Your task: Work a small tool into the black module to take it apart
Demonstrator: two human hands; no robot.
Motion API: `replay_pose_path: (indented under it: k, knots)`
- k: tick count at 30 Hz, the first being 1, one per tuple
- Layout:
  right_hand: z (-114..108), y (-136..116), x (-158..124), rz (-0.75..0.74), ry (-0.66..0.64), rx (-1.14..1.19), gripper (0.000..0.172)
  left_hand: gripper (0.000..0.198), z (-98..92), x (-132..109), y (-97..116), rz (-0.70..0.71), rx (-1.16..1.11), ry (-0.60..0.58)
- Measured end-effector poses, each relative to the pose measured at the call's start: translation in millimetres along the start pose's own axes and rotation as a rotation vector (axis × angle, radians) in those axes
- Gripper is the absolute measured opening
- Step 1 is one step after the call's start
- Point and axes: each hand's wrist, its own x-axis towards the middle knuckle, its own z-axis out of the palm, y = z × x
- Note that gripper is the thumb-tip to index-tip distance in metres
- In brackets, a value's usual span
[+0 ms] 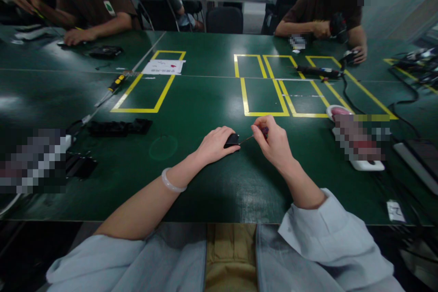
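Near the middle of the green table, my left hand [218,145] is closed around a small black part [232,140], with its palm low over the tabletop. My right hand [272,142] pinches a thin screwdriver [247,139]; its handle is mostly hidden in the fingers. The screwdriver's metal shaft points left, and its tip meets the right end of the black part. Fingers cover much of the part, so its full shape cannot be made out.
Black parts [119,127] and a yellow-black tool [117,82] lie left. Yellow tape rectangles [267,113] mark the green table [205,191]. A black electric screwdriver [319,71], its cable and a white-edged device [367,164] are right. Two people work across the table.
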Motion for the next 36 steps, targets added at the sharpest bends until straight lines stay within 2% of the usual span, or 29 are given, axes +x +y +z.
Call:
replay_pose_path:
  k: [2,6,14,18,28,32,36]
  knots:
    - [1.0,0.6,-0.6,0.005,0.012,0.016,0.007,0.042,-0.4,-0.2,-0.1,0.004,-0.001,0.002]
    - [0.6,0.0,-1.1,0.002,0.030,0.027,0.014,0.042,-0.7,-0.4,-0.2,-0.001,-0.001,-0.005]
    - [-0.2,-0.6,-0.8,-0.007,0.004,0.018,0.015,0.042,1.2,-0.2,0.1,0.001,0.008,0.004]
    - [1.8,0.4,-1.2,0.012,0.009,0.043,0.009,0.042,0.8,-0.1,-0.4,0.002,0.005,0.000]
    - [-0.3,-0.9,-0.2,0.004,0.000,0.029,0.015,0.040,-1.1,0.1,1.4,0.001,0.001,-0.002]
    - [0.7,-0.1,-0.7,0.014,0.013,0.045,0.009,0.041,-0.6,-0.1,0.7,0.000,-0.008,-0.003]
    - [0.5,-0.9,-1.1,0.003,0.009,0.042,0.014,0.041,-1.2,-0.5,0.7,0.004,-0.006,0.000]
